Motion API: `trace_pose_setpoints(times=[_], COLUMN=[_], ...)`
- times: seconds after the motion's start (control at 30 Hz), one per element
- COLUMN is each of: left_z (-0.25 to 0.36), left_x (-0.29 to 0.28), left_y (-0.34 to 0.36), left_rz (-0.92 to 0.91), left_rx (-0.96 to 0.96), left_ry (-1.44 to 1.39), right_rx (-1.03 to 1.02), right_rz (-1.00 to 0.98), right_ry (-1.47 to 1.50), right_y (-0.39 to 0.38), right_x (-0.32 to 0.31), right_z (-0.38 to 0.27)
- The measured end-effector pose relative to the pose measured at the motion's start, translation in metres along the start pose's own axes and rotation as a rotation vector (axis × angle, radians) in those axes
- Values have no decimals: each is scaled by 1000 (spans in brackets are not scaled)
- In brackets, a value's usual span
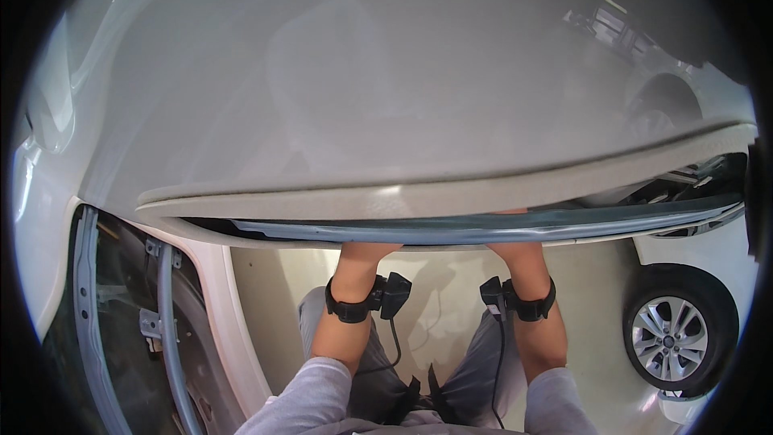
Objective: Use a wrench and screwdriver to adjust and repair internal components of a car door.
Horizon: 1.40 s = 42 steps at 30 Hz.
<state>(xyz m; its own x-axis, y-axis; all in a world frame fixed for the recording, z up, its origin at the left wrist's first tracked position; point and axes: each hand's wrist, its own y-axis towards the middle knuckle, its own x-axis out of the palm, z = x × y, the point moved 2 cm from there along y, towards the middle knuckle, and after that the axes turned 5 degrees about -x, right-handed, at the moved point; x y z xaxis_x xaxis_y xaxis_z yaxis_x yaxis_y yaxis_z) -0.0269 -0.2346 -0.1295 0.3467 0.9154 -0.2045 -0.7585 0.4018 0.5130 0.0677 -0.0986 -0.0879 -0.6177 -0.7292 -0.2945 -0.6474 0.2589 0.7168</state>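
A large, pale, smooth car body panel (322, 105) fills the far half of the head view. Along its near edge runs a long, narrow opening with a cream-coloured rim (322, 207). Inside it lies a blue-grey metal strip (451, 229). My left hand (372, 248) reaches under the near edge of the strip, left of the middle. To its right, my right hand (513, 250) goes under the same edge. A sliver of skin shows beyond the strip near my right hand. Both hands' fingers are mostly hidden, so their grip is unclear.
Black straps with small devices and cables, such as the left strap (351, 306), circle both forearms. At the left stands a car body frame (165, 306) with blue-grey bars. A wheel (670, 338) of a white car is at the right. Pale floor (592, 298) lies below.
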Motion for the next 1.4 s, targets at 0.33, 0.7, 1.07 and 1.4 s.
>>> trace_pose_setpoints(times=[0.33,0.7,1.07,1.4], left_z=[17,37,43,36], left_x=[6,13,17,22], left_y=[3,17,20,22], left_rz=[-34,-175,-155,-79], left_rx=[29,27,2,20], left_ry=[-232,-639,-893,-851], right_rx=[73,26,-36,33], right_rz=[162,183,231,65], right_ry=[-60,-362,-417,-343], right_y=[-7,-9,-11,2], right_x=[-7,-8,-7,7], right_z=[4,2,-4,1])
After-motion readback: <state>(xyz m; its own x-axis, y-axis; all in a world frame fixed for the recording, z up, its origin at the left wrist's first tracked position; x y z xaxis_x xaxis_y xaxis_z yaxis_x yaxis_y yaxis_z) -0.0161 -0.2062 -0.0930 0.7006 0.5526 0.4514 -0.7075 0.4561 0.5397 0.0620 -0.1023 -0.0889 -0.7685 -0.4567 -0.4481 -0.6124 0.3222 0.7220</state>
